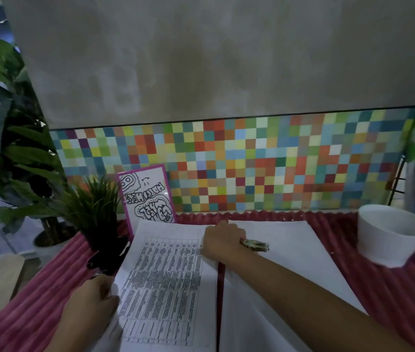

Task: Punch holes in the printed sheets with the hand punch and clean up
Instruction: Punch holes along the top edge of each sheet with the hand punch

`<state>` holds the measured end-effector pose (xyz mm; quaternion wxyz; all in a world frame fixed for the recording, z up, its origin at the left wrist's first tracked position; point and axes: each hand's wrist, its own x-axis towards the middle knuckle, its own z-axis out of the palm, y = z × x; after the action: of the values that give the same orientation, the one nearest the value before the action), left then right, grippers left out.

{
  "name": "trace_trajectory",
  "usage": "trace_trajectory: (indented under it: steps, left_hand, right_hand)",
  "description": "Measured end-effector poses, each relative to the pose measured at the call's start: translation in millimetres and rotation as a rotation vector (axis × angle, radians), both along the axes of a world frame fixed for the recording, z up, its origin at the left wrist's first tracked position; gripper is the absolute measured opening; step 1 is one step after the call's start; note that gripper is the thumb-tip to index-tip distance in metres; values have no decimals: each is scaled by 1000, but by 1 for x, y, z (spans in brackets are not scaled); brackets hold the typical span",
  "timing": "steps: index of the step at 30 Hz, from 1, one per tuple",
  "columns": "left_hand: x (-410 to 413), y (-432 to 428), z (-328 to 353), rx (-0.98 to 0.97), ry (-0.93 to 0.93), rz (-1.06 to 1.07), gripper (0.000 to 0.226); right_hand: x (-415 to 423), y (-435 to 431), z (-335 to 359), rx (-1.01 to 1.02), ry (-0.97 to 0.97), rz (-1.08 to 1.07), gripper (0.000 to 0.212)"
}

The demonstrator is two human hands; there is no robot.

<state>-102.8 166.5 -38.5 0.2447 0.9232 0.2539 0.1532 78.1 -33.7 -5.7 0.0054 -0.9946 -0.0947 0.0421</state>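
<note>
A printed sheet with a table of text (pixel 165 283) lies on the pink ribbed cloth (pixel 48 288), left of centre. Beside it on the right lies a blank white sheet (pixel 285 270), with a narrow gap of cloth between the two. My right hand (pixel 223 241) reaches across to the upper right edge of the printed sheet and is shut on the metal hand punch (pixel 256 244), whose end sticks out to the right over the blank sheet. My left hand (pixel 92 301) presses on the printed sheet's left edge, its fingers curled at the paper.
A white paper cup (pixel 392 237) stands at the right. A small dark-potted grass plant (pixel 94 214) and a pink-framed card (pixel 148 196) stand at the back left, with a bigger leafy plant (pixel 10 138) beyond. A mosaic-tiled wall (pixel 252 163) closes the back.
</note>
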Motion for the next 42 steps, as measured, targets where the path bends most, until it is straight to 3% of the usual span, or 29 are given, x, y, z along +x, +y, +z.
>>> trace_trajectory:
  steps: [5, 7, 10, 12, 15, 18, 20, 23, 26, 29, 32, 38, 42]
  left_hand:
    - [8, -2, 0, 17, 3, 0, 10]
    - [6, -5, 4, 9, 32, -53, 37]
    - [-16, -16, 12, 2, 114, -359, 97]
    - [-34, -34, 9, 81, 215, -588, 108]
    - [-42, -55, -4, 304, 293, -738, 91]
    - [-39, -57, -2, 293, 416, -780, 94]
    - [-37, -55, -1, 330, 397, -832, 79]
    - [-29, -53, 4, 257, 376, -881, 56]
    - [-12, -67, 28, 138, 344, -890, 57]
    - [25, -109, 53, -64, 198, -799, 59]
    - [88, -155, 47, -35, -21, -699, 43]
    - [181, -204, 11, 3, 157, -308, 59]
    - [191, -207, -4, -15, 125, -201, 52]
  right_hand:
    - [7, -10, 3, 63, 84, 51, 39]
    - [10, -16, 10, 98, 112, 81, 40]
    - [20, -16, 17, 98, 24, 142, 23]
    - [31, -9, 17, 92, -2, 189, 23]
    - [44, 0, 8, 61, 73, 275, 30]
    - [50, 1, -2, 104, 30, 301, 19]
    - [50, 1, -8, 145, 17, 292, 24]
    - [55, -6, -9, 180, 29, 328, 27]
    - [73, -33, 5, 246, 4, 303, 27]
    - [96, -82, 20, 217, -56, 223, 12]
    - [99, -117, 18, 191, 43, 175, 21]
    - [90, -130, -10, 503, 99, 76, 21]
    - [103, -130, -18, 603, 177, 55, 28]
